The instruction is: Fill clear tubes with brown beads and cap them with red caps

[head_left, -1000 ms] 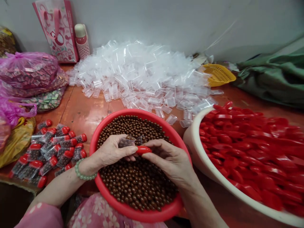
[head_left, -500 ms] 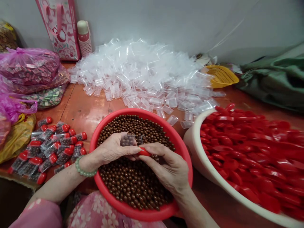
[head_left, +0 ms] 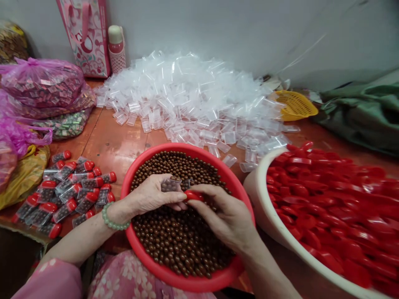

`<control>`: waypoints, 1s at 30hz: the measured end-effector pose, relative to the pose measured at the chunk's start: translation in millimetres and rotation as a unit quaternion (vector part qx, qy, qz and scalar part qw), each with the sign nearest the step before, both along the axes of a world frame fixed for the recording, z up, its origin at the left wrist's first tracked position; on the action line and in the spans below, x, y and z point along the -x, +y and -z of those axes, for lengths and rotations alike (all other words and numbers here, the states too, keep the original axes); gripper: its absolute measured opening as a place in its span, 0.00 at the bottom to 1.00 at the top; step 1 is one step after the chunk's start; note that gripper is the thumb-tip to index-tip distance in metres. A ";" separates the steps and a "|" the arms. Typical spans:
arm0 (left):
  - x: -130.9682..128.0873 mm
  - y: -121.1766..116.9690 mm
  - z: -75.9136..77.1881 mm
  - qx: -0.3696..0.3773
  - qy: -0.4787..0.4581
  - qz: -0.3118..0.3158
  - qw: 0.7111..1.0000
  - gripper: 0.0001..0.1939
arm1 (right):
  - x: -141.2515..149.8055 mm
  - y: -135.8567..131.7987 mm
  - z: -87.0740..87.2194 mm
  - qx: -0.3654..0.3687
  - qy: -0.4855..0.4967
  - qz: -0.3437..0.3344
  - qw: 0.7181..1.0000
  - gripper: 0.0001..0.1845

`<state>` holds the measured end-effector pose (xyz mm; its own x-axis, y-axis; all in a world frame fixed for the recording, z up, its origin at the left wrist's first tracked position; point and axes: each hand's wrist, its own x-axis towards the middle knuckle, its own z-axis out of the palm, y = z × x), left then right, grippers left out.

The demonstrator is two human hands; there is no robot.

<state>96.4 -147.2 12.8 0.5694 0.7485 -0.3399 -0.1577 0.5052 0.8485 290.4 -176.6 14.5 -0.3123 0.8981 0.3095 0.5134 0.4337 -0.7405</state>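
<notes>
Over the red basin [head_left: 187,285] of glossy brown balls [head_left: 181,245], my two hands meet. My left hand [head_left: 149,194], with a green bead bracelet [head_left: 114,222] at the wrist, is closed around a clear plastic container [head_left: 171,185] with brown balls inside. Another clear container's open end [head_left: 187,182] shows just beyond the fingers. Between thumb and fingers, my right hand [head_left: 229,216] pinches a red cap [head_left: 193,195], which touches the left fingertips. Whether a container sits under this cap is hidden by the fingers.
Red-capped filled containers [head_left: 64,193] lie at left beside knotted pink bags [head_left: 43,83]. Behind the basin spreads a heap of clear containers [head_left: 187,91]. A white tub [head_left: 260,187] of red caps [head_left: 330,211] stands at right, with a yellow basket [head_left: 296,106] beyond.
The view has turned slightly left, so the surroundings appear further right. Both hands stay together over the basin, the right one still pinching the red cap.
</notes>
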 end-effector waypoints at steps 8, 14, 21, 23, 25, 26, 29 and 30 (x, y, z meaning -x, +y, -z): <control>1.6 -0.4 2.1 0.027 -0.013 0.072 0.997 0.20 | 12.9 31.5 -18.5 0.062 0.071 -0.030 0.995 0.08; 2.6 0.1 4.1 0.023 -0.017 0.065 0.997 0.18 | 15.8 35.9 -24.4 0.056 0.002 -0.085 0.995 0.08; 4.2 2.3 3.7 0.027 -0.032 0.024 0.999 0.17 | -1.0 32.7 -21.9 0.057 0.018 -0.033 0.998 0.07; 5.2 2.9 2.2 0.022 -0.038 0.017 0.999 0.16 | -0.3 32.4 -21.0 0.060 0.037 -0.014 0.997 0.08; 6.6 3.2 0.7 0.018 -0.044 0.029 0.998 0.15 | 3.4 33.2 -20.1 0.063 0.059 0.009 0.996 0.08; 7.5 3.3 0.3 0.017 -0.049 0.037 0.998 0.14 | 5.9 34.0 -19.7 0.065 0.068 0.014 0.995 0.08; 10.3 3.7 0.8 0.029 -0.083 0.060 0.994 0.16 | 12.5 37.8 -17.8 0.070 0.076 0.000 0.995 0.09; 11.1 3.9 1.4 0.036 -0.099 0.068 0.992 0.17 | 13.7 39.2 -17.0 0.070 0.075 -0.008 0.995 0.09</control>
